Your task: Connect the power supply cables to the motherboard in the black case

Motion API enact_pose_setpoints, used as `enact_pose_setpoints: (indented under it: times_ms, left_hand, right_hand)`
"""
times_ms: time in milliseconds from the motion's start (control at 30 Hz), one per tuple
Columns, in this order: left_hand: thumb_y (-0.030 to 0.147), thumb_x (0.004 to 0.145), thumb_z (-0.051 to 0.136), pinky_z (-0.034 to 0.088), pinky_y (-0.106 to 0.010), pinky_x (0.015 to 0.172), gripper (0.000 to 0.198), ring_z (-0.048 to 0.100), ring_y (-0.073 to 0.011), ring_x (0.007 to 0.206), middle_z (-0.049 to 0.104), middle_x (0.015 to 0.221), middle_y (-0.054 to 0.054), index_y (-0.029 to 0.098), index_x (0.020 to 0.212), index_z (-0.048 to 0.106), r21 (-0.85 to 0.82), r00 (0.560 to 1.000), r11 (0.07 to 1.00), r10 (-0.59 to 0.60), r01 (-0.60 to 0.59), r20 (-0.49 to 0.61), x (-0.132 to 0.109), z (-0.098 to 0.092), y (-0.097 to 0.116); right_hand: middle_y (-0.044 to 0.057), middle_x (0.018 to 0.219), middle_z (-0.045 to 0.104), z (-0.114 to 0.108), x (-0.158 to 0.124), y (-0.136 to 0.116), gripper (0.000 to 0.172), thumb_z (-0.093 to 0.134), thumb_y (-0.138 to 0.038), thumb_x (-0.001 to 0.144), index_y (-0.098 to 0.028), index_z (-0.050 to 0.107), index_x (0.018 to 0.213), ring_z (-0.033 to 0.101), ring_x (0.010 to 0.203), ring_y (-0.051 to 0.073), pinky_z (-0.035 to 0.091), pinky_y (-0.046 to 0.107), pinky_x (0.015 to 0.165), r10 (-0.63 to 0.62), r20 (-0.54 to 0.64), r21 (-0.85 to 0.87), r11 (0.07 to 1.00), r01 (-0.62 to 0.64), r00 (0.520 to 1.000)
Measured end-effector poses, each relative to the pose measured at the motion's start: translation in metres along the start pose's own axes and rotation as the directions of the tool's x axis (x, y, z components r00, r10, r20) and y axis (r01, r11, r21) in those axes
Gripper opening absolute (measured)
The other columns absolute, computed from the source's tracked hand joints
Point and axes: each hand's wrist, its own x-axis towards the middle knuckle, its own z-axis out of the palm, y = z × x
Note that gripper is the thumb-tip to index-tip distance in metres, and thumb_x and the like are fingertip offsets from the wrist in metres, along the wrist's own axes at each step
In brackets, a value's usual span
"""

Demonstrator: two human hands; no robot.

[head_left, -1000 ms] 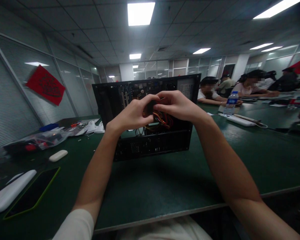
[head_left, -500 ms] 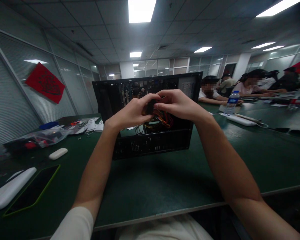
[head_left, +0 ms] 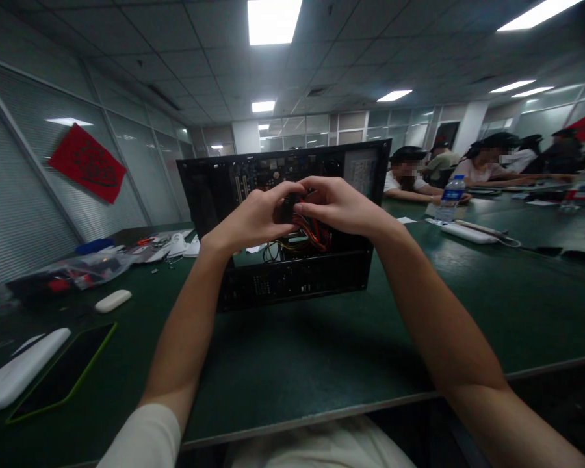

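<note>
A black computer case [head_left: 292,283] stands on its edge on the green table, with its open side facing me. Both my hands reach into its opening, close together. My left hand [head_left: 253,218] curls around a small dark part [head_left: 288,207] that its fingers mostly cover; I cannot make out its kind. My right hand [head_left: 334,205] is closed too, thumb and fingers pinched at the same spot, with red and yellow power-supply wires [head_left: 316,235] between and below the fingers. Behind my hands, slots of the motherboard [head_left: 242,185] show, and the power supply [head_left: 361,172] sits at the upper right.
On the left lie a white earbud case [head_left: 113,301], a green-edged phone [head_left: 63,374], a white device [head_left: 22,374] and a clear plastic bag [head_left: 88,268]. On the right stand a water bottle [head_left: 449,200] and a white power bank [head_left: 472,234]. Other people sit beyond.
The case and both hands appear slightly further left. The wires under my right hand have shifted, and more red ones show by its thumb. Both hands keep their closed grip.
</note>
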Motion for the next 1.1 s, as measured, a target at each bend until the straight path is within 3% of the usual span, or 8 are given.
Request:
enact_pose_setpoints:
  times_ms: [233,600,867,1100]
  left_hand:
    - [0.023,0.082,0.076,0.037,-0.024,0.059,0.051,0.050,-0.0104,0.059,0.052,0.067,0.008,0.019,0.132,0.063,0.008,0.998,0.998,-0.057,0.057,0.006,-0.0015,-0.0016,0.0024]
    - [0.020,0.079,0.077,0.038,-0.025,0.060,0.054,0.057,-0.0126,0.065,0.062,0.072,0.003,0.016,0.132,0.067,0.102,0.995,0.991,-0.088,0.091,-0.035,0.0003,-0.0006,0.0013]
    - [0.024,0.083,0.075,0.038,-0.025,0.059,0.052,0.056,-0.0127,0.063,0.065,0.073,0.001,0.016,0.133,0.068,0.183,0.992,0.977,-0.101,0.113,-0.072,0.0020,0.0019,0.0031]
    - [0.024,0.082,0.076,0.038,-0.024,0.058,0.051,0.058,-0.0129,0.064,0.067,0.076,0.000,0.016,0.132,0.068,0.182,0.993,0.978,-0.094,0.107,-0.077,0.0018,0.0055,0.0028]
  right_hand:
    - [0.007,0.103,0.076,0.0009,0.0003,-0.0006,0.029,0.074,-0.033,0.088,-0.019,0.071,0.114,0.072,0.091,0.025,0.061,0.036,0.077,-0.005,0.006,-0.011,1.000,0.005,1.000]
    - [0.009,0.115,0.075,0.0047,0.0020,0.0014,0.029,0.075,-0.032,0.087,-0.020,0.070,0.113,0.072,0.107,0.028,0.063,0.045,0.093,-0.011,0.027,0.105,0.994,0.008,1.000]
    - [0.010,0.117,0.072,0.0075,0.0049,0.0040,0.051,0.083,-0.028,0.076,-0.018,0.066,0.122,0.069,0.114,0.030,0.062,0.045,0.096,-0.038,0.016,0.167,0.985,0.035,0.999]
    - [0.009,0.109,0.073,0.0078,0.0052,0.0028,0.048,0.082,-0.024,0.072,-0.017,0.066,0.117,0.070,0.108,0.029,0.061,0.043,0.092,-0.028,0.001,0.167,0.986,0.028,1.000]
